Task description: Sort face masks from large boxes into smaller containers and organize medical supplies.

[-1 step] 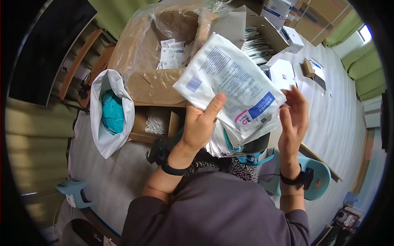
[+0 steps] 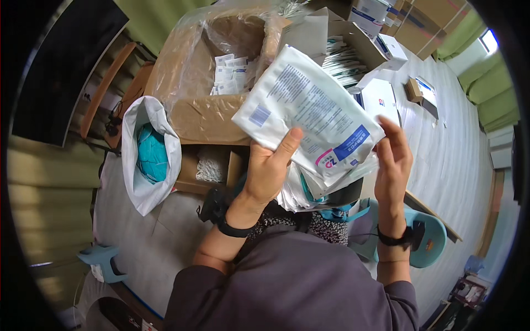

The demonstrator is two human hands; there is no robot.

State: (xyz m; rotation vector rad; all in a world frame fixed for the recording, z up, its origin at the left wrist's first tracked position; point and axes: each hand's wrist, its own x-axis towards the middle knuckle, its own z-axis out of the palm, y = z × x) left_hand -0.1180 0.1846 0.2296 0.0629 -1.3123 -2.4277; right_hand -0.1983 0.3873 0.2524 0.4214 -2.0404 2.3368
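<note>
We have the white packet [image 2: 314,105] up in front of us, printed face showing, tilted above a stack of pale packs [image 2: 290,193]. Our left hand [image 2: 269,168] is closed on its lower left edge, thumb flat on the face, its fingers hidden behind. Our right hand [image 2: 395,160] is half open at the packet's right corner, fingers curled; we cannot tell whether the tips touch or pinch it. We judge the step in hand to be a one-handed hold with the second hand at the edge. The next move, we think, calls for a firm left thumb, as the wrapper looks soft, and right fingertips set squarely on the corner. Beyond the packet stand a big box [image 2: 210,118] with small packets [image 2: 229,74] inside and an open carton [image 2: 367,41]
</note>
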